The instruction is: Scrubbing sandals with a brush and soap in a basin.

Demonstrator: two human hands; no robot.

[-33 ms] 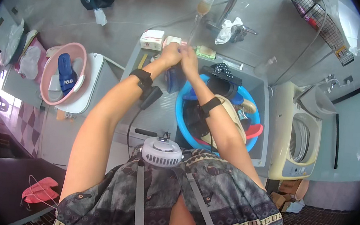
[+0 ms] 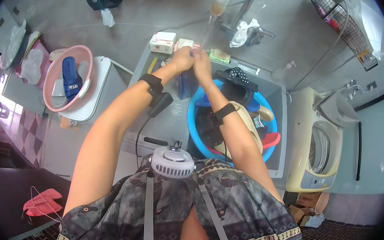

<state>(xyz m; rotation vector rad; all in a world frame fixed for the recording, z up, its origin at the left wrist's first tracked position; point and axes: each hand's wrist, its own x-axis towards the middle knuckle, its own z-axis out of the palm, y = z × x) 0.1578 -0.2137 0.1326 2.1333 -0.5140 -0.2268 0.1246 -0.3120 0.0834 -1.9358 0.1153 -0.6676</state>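
Work in hand reads as mid-rinse: the dark blue item [image 2: 186, 85], likely a slide, is in the grey sink [image 2: 160, 133], left of the blue tub [image 2: 190, 127], its far end up at the hands by the water stream [image 2: 205, 35] from the tap [image 2: 217, 8]. Done vs left: one blue slide [image 2: 70, 81] sits in the pink basin [image 2: 48, 88] off to the left, maybe finished, but I can't confirm it's clean. Blue tub holds a mixed pile, incl. a polka-dot piece [image 2: 238, 74] and a cream piece [image 2: 244, 121]; if those all need washing, most of the job is left. Can't tell washed from unwashed there. Orientation: item's long axis runs roughly fore-aft, near end pointing back at the wearer, far end toward the wall, only slight sideways lean. Toe vs heel: can't tell, hands cover the far end. Left hand [image 2: 184, 59] has fingers curled in, looks clamped on that end. Right hand [image 2: 201, 68] sits right against it, fingers fairly straight and close together; tips too small to say whether they pinch anything.
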